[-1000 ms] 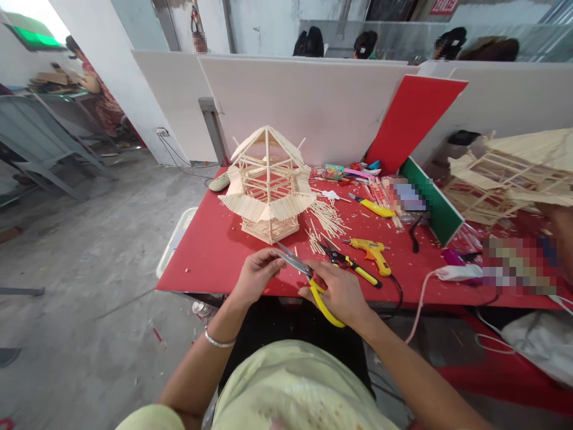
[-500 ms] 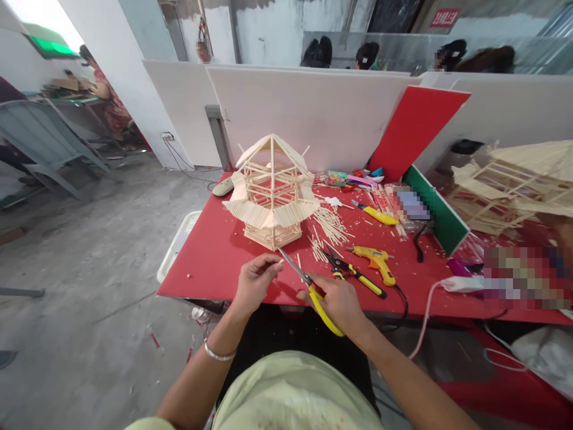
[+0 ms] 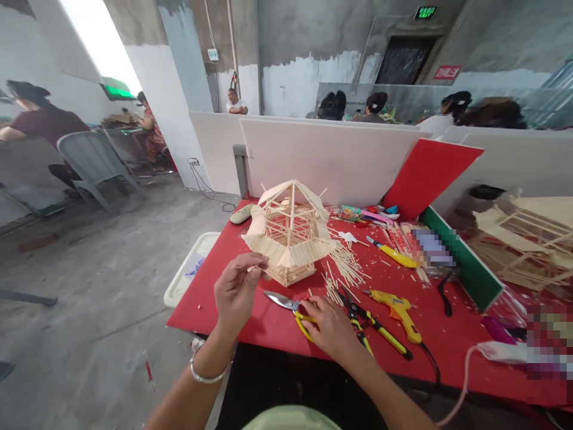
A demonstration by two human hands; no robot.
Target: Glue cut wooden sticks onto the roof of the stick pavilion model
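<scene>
My left hand is raised at the front left of the wooden stick pavilion model. Its thumb and fingers pinch a short pale wooden stick. Low over the red tabletop, my right hand has its fingers on the yellow handles of the scissors. The blades point left, toward the space beneath my left hand. The model stands upright, with slatted eaves and an open frame of sticks.
Loose sticks lie right of the model. Beyond them are black-and-yellow pliers, a yellow glue gun with a cord, and a yellow utility knife. Another stick model stands far right. White panels rise behind.
The view has tilted up and shifted left. My left hand has lifted away from the blades with the stick. My right hand has lowered the scissors toward the tabletop, blades now pointing left.
</scene>
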